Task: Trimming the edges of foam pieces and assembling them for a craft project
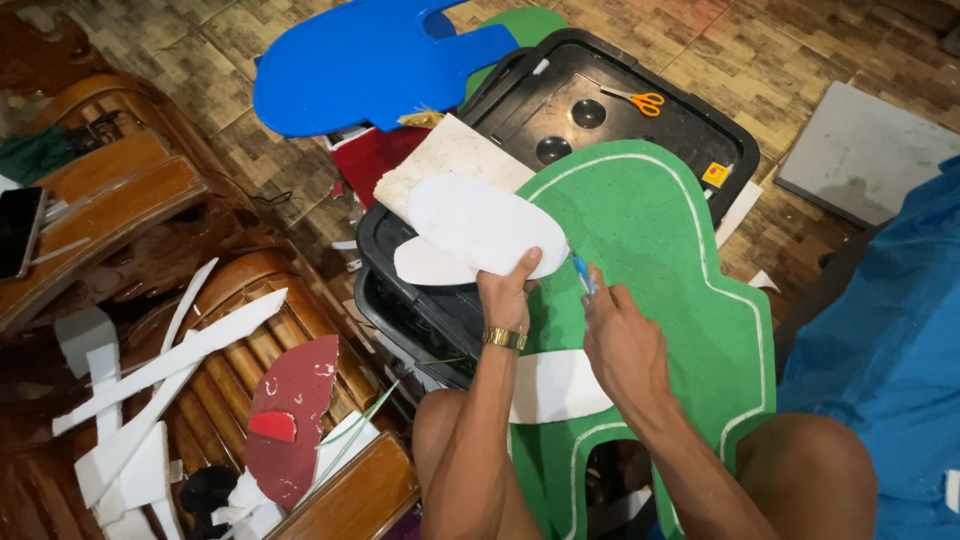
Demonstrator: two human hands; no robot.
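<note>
My left hand (505,290) pinches the white oval foam cutout (480,225) while my right hand (620,340) fingers grip what looks like a blue-handled cutter (583,272); a slip could nick my thumb.

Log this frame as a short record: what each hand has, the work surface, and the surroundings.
left hand: left hand pinches a white oval foam piece, held above the green sheet
right hand: right hand holds a blue pen, tip at the oval's edge
work surface: green foam sheet with white outline, lying over a black bin lid
on lid: orange-handled scissors
floor: blue foam cutout
left side: white foam offcuts on wooden furniture
</note>
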